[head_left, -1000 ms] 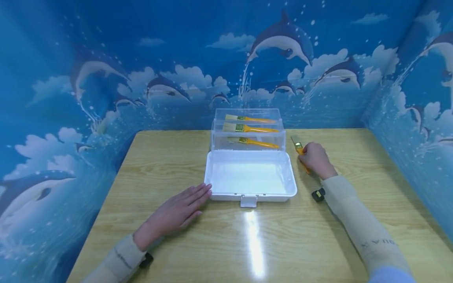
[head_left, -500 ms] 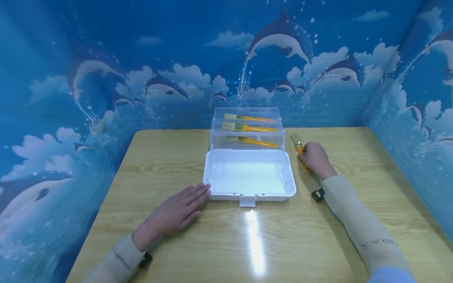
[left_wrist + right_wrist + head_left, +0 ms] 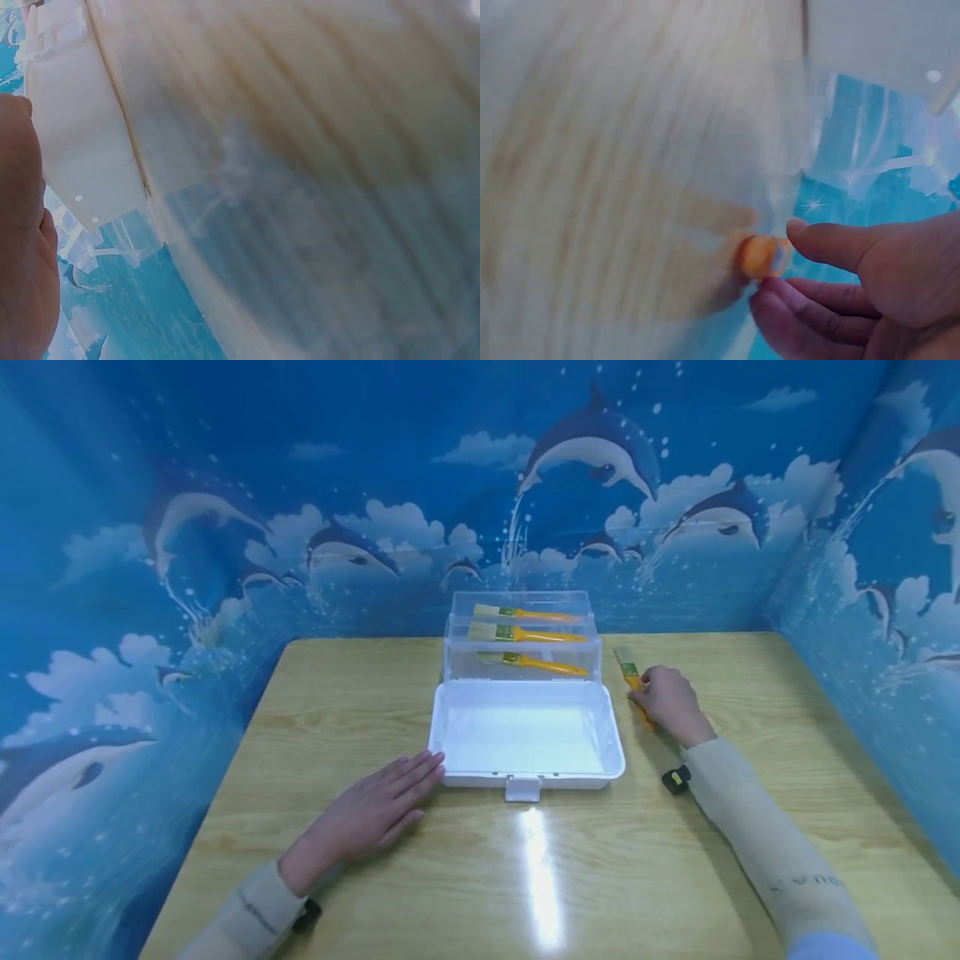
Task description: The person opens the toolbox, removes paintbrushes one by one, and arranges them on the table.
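At the left of the wood-grain table (image 3: 360,693), a blue dolphin-print backdrop (image 3: 405,443) is seen, extended along the rear and right sides. A left hand (image 3: 371,814) is projected from a beige left sleeve (image 3: 251,910); its fingers are held straight and close together, with nothing gripped, and the fingertips are placed against the near left corner of a white plastic storage box (image 3: 525,774). The box is positioned at mid-table, with its front latch (image 3: 523,790) faced toward the near edge. Behind the base, clear plastic tiers (image 3: 461,668) are raised. Three orange-handled flat brushes are carried in the tiers: an upper brush (image 3: 546,616), a middle brush (image 3: 551,636) and a lower brush (image 3: 551,667), all laid with bristles to the left. Just beside the box's right side, a fourth flat brush (image 3: 629,669) is set diagonally, bristles directed rearward. Its orange handle is pinched between the thumb and fingers of a right hand (image 3: 669,700); whether the brush is lifted from the table cannot be told. Beside the right sleeve (image 3: 750,814), a small black wrist unit (image 3: 676,779) is seen.
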Demonstrator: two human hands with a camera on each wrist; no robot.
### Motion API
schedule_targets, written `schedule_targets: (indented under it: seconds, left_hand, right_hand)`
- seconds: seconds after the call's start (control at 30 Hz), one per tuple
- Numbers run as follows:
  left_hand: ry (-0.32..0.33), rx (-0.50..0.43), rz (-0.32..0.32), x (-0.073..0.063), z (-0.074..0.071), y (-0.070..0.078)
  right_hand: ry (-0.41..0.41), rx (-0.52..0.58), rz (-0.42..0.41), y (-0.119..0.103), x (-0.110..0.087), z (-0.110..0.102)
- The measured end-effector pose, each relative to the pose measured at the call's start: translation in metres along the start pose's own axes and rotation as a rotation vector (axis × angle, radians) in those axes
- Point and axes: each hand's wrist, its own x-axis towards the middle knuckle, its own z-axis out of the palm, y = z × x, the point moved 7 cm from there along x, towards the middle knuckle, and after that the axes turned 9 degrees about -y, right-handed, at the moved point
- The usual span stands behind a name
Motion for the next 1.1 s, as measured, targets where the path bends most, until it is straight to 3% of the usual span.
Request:
schedule_targets:
  seconds: [0.17,0.6,1.1]
  left_hand:
    - [0.0,-0.001,-0.005,0.0,-0.001,0.001]
    - [0.009,0.004,-0.001,-0.001,0.001,0.0]
    - [0.018,0.028,-0.001,0.0,0.001,0.0]
  right_hand:
    - [-0.009,-0.044,0.014,-0.006,-0.011,-0.003]
    - [0.024,-0.053,-0.061,-0.043,-0.049,-0.021]
    - [-0.003,-0.092,-0.383,-0.095,-0.084,-0.028]
